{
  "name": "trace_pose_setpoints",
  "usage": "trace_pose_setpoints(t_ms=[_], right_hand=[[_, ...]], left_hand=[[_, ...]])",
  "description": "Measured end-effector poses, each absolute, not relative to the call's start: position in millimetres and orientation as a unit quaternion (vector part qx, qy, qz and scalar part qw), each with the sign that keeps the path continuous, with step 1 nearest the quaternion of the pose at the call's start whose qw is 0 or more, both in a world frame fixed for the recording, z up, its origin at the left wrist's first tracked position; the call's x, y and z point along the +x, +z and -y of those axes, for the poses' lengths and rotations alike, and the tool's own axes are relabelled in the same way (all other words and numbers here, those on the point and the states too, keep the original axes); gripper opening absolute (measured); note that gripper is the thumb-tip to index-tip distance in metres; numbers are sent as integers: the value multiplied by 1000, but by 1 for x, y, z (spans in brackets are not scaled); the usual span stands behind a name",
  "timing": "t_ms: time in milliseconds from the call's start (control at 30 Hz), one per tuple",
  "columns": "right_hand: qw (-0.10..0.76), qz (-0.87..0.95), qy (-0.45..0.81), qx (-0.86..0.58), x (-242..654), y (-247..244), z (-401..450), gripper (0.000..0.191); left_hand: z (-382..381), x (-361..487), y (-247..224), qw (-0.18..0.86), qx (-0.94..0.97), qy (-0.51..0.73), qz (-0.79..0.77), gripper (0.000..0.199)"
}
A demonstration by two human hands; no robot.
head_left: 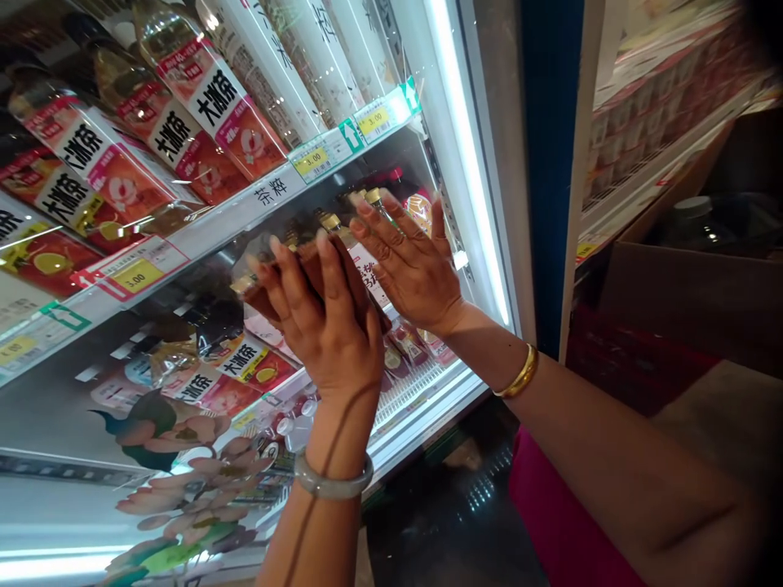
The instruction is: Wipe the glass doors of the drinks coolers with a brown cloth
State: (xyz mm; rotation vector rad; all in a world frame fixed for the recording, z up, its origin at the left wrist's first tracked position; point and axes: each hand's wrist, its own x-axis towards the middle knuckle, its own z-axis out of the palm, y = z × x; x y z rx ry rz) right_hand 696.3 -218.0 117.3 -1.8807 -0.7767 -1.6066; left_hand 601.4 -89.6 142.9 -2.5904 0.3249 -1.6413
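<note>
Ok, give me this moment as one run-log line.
Left hand: fingers spread over brown bottles | right hand: open beside them, contact unclear | above: shelf of drink bottles

Clearance: passage at 5 o'clock; obstructed from 8 round to 3.
Clock centred between the hands. A free wedge lies at 5 o'clock, between the left forearm [306, 538] and right forearm [599, 440]. The price rail [226, 220] blocks from 9 through 11 to 1 o'clock. The light strip [468, 163] bounds 2 to 3 o'clock, leaving a narrow gap beside the right hand [409, 265]. Gold-capped brown bottles [367, 293] occupy the room just beyond the left hand [333, 334]; contact cannot be determined. Tea bottles [248, 364] obstruct at 8 to 9 o'clock.
</note>
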Motion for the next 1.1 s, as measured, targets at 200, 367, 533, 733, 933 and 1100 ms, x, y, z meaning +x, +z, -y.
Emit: trace_pose_setpoints(t_ms=[200,367,533,733,933,1100], right_hand=[[293,265,-583,-710,705,114,222,48],[272,277,-580,-716,707,113,227,49],[283,261,-598,-703,712,112,235,48],[300,257,-579,-713,716,110,236,47],[278,259,-562,-735,715,110,239,49],[280,257,-585,-717,718,108,236,50]], left_hand=[[113,608,115,46,-832,-544,-99,77],[107,605,75,67,-840,-524,-121,70],[106,602,159,-29,-850,-521,-76,80],[122,613,118,27,-838,-529,-133,75],[112,611,102,68,-842,-516,-142,84],[115,608,168,17,-845,-532,-48,89]])
